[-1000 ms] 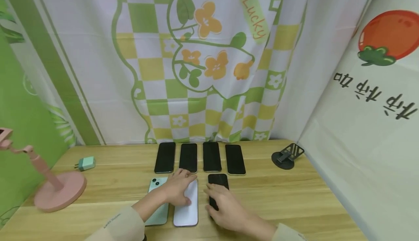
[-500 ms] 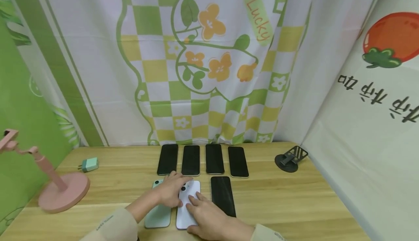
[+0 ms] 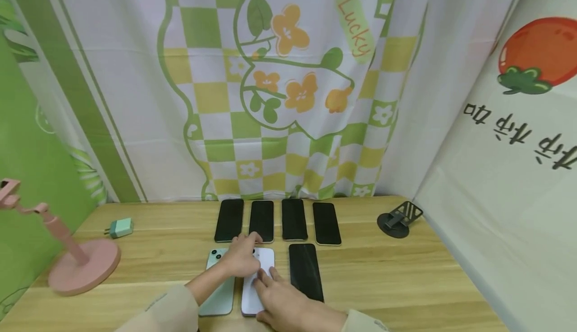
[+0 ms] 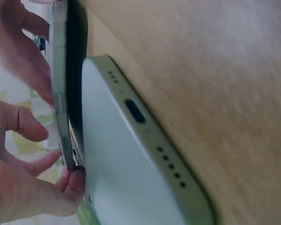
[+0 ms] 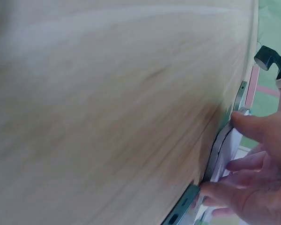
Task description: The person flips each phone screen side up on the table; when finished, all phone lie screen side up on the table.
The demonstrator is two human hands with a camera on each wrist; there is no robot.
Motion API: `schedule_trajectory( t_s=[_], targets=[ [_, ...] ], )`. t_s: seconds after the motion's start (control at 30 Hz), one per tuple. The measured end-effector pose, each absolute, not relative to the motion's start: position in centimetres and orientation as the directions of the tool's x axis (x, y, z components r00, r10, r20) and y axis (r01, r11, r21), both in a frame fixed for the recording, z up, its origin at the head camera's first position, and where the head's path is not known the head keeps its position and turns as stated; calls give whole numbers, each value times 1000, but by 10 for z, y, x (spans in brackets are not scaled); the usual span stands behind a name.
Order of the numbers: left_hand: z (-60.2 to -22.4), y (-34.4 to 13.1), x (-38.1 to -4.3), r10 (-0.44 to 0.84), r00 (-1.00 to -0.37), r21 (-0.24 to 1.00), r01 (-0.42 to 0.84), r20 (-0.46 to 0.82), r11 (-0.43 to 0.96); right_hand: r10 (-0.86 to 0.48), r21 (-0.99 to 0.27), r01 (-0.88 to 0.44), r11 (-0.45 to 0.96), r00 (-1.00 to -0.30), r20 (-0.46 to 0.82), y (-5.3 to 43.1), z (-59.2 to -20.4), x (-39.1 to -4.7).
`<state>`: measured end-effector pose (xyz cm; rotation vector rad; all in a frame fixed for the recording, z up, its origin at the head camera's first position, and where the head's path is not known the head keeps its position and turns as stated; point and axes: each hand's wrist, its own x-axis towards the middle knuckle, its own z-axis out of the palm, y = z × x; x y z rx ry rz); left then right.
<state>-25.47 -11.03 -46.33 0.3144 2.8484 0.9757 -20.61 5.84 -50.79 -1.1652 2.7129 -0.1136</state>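
A pale lavender smartphone (image 3: 251, 297) lies back side up at the front of the table, its camera partly covered by my left hand (image 3: 241, 261). That hand's fingers curl at the phone's far end. My right hand (image 3: 286, 299) holds its right side and near end; in the right wrist view the thumb and fingers touch the phone's edge (image 5: 219, 147). Seen edge-on in the left wrist view, the lavender phone (image 4: 61, 101) appears raised, with its dark underside showing. A mint green smartphone (image 3: 220, 294) lies just left, back up. A black-screened smartphone (image 3: 306, 273) lies to the right.
Several black-screened phones (image 3: 294, 219) lie in a row along the back. A black folding stand (image 3: 398, 220) is at the back right. On the left are a mint charger plug (image 3: 121, 227) and a pink stand (image 3: 83, 267). Curtain closes off the table's back edge.
My right hand has left the black-screened phone and moved left onto the lavender phone. My left hand has stayed at the lavender phone's far end, its fingers shifting.
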Motion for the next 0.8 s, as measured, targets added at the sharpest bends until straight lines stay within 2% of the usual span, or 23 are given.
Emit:
schedule_trajectory(
  t_s=[0.07,0.23,0.47,0.6,0.7,0.8],
  targets=[
    [-462,-110,-256,211,-977,639,149,-21,755,-734,-126,-723,679,-668,-125,60,-505,-204],
    [-454,-114,-259,141,-989,702,126,38,701,-731,-174,-712,681,-675,-101,66,-477,-191],
    [-443,-117,-256,2,-988,820,-125,-152,559,-662,-291,-608,739,-735,-146,69,-448,-179],
    [-441,-116,-253,2,-987,819,-133,-162,557,-642,-346,-565,749,-747,-170,70,-447,-182],
    [-438,-117,-252,7,-989,823,-120,-149,555,-630,-431,-526,733,-763,-142,72,-444,-185],
    [-433,-117,-252,17,-991,808,-101,-135,581,-595,-602,-444,664,-801,-65,75,-437,-188]
  ],
)
